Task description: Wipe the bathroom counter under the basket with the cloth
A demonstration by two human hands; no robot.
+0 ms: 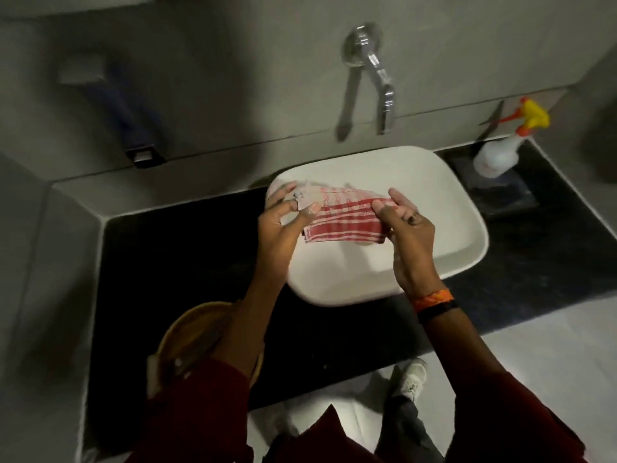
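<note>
A red-and-white checked cloth (340, 217) is stretched between both my hands above the white basin (444, 208). My left hand (283, 218) pinches its left end, and my right hand (407, 228) grips its right end. The cloth is folded into a strip. A round woven basket (190, 339) sits on the black counter (160, 262) at the lower left, partly hidden under my left forearm.
A chrome tap (377, 75) juts from the grey wall over the basin. A spray bottle (500, 148) with a yellow-orange trigger stands at the counter's back right corner. A dark dispenser (133, 121) hangs on the wall at left. My shoe (412, 375) shows on the pale floor below.
</note>
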